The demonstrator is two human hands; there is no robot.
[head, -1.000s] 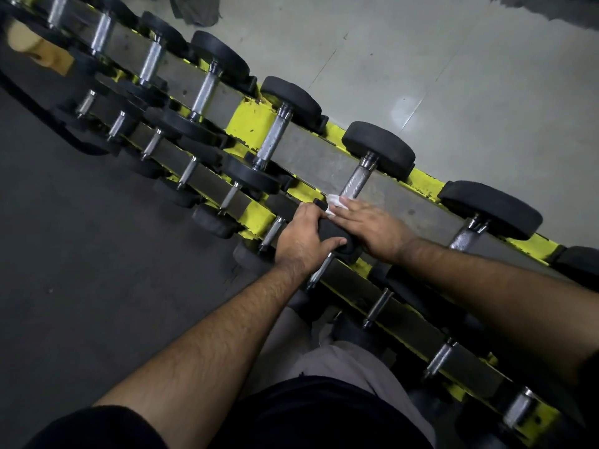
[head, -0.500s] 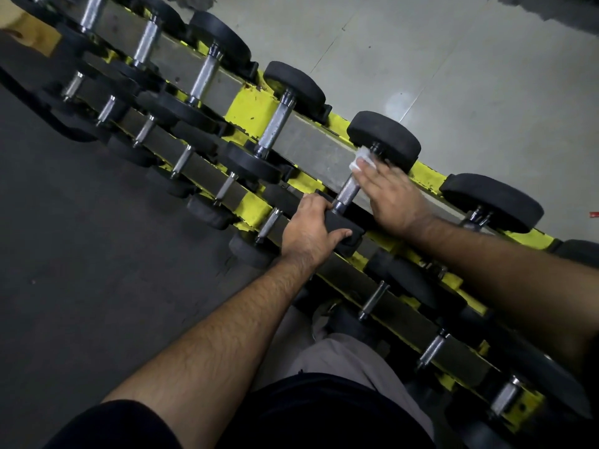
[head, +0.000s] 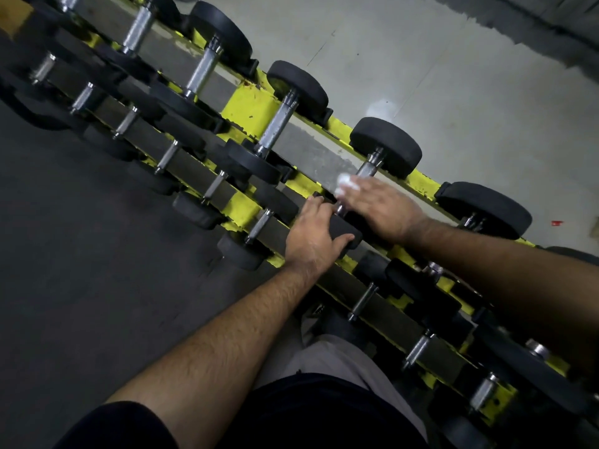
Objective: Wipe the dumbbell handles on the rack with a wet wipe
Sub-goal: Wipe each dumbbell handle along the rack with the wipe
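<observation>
The left hand (head: 312, 236) is gripping the heavy dumbbell's near head (head: 343, 230), steadying it, while the right hand (head: 384, 209) is pressing the soft, limp wet wipe (head: 345, 183) at 12 o'clock on the rigid handle (head: 366, 170).

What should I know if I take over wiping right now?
Left hand grips the near head of one dumbbell, steadying it.
Right hand presses the white wipe on that dumbbell's handle, mid-handle.
All dumbbells sit on the yellow rack.
Done: cannot tell which handles are already wiped.
Left: finish this handle, then do the others on both rows.
</observation>
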